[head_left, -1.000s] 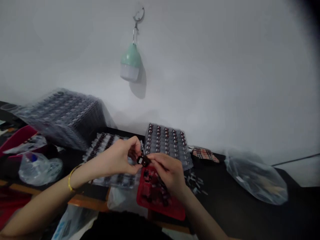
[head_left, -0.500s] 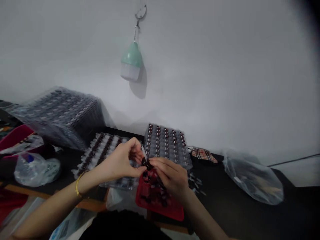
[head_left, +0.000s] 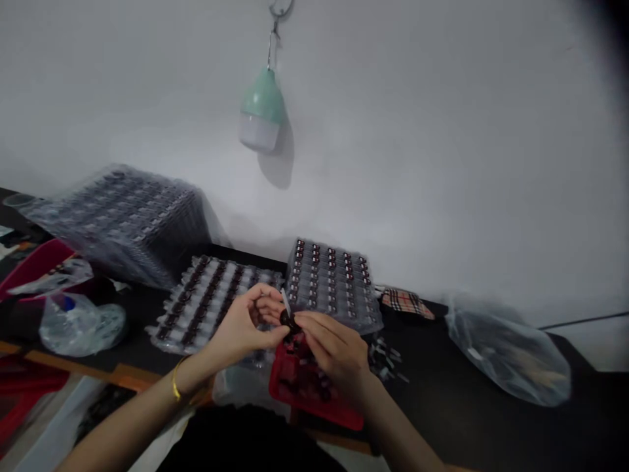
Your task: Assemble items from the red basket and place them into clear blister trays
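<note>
My left hand (head_left: 243,324) and my right hand (head_left: 333,347) meet over a red tray (head_left: 339,410) of small dark parts at the table's near edge. Both pinch one small dark part with a thin silvery piece sticking up (head_left: 286,314). A yellow bangle (head_left: 175,387) circles my left wrist. Just behind the hands lie two clear blister trays, one on the left (head_left: 206,295) and one on the right (head_left: 329,278), holding rows of small dark and silver parts.
A tall wrapped stack of trays (head_left: 122,223) stands at the back left. A green and white lamp (head_left: 261,111) hangs on the wall. Plastic bags lie at the left (head_left: 81,324) and right (head_left: 511,357). A checked pouch (head_left: 407,303) and loose small parts (head_left: 386,357) lie on the black table.
The small part has been turned so its silvery piece points up. My hands stay together over the red tray. The view has shifted slightly.
</note>
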Demonstrator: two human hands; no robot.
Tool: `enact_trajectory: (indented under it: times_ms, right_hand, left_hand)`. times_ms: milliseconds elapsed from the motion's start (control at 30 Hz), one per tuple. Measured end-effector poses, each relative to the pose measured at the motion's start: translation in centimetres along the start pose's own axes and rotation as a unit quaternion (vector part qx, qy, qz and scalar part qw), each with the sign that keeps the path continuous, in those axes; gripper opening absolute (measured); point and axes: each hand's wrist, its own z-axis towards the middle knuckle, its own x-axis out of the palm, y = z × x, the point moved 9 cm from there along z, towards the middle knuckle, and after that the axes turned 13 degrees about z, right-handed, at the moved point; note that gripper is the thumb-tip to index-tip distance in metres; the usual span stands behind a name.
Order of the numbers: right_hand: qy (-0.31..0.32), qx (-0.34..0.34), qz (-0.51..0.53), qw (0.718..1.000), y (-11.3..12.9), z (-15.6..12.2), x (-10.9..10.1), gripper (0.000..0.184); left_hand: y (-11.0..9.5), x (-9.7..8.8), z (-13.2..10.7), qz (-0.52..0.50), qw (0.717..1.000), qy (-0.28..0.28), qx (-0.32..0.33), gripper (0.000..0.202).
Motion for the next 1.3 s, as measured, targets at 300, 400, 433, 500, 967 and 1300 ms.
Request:
enact_trajectory:
  times_ms: [300,400,433,500,967,1300]
  right_hand:
    - [0.156,-0.048,-0.098,0.982,0.8,-1.2,1.6,0.031]
    - [0.169,-0.012,-0.066,0.983,-0.1,-2.7,3.0,0.030]
    - [0.159,0.010,-0.043,0.986,-0.5,-3.6,3.6,0.029]
    - [0.138,0.057,0.025,0.988,-1.6,-5.8,5.3,0.026]
    - [0.380,0.161,0.175,0.894,-2.1,-15.8,18.8,0.041]
    - [0.312,0.286,0.083,0.902,-4.2,-21.7,16.2,0.037]
  left_hand:
    - [3.8,0.2,-0.7,-0.092,0.992,-0.018,-0.087,0.048]
    - [7.0,0.6,-1.9,-0.109,0.988,-0.012,-0.113,0.047]
    - [8.5,0.6,-2.6,-0.112,0.986,-0.009,-0.124,0.046]
    - [11.8,0.1,-4.1,-0.103,0.982,-0.002,-0.159,0.046]
    - [15.7,-4.4,-8.8,0.492,0.839,0.232,-0.024,0.021]
    - [18.7,-13.6,-1.9,0.665,0.739,0.107,0.034,0.008]
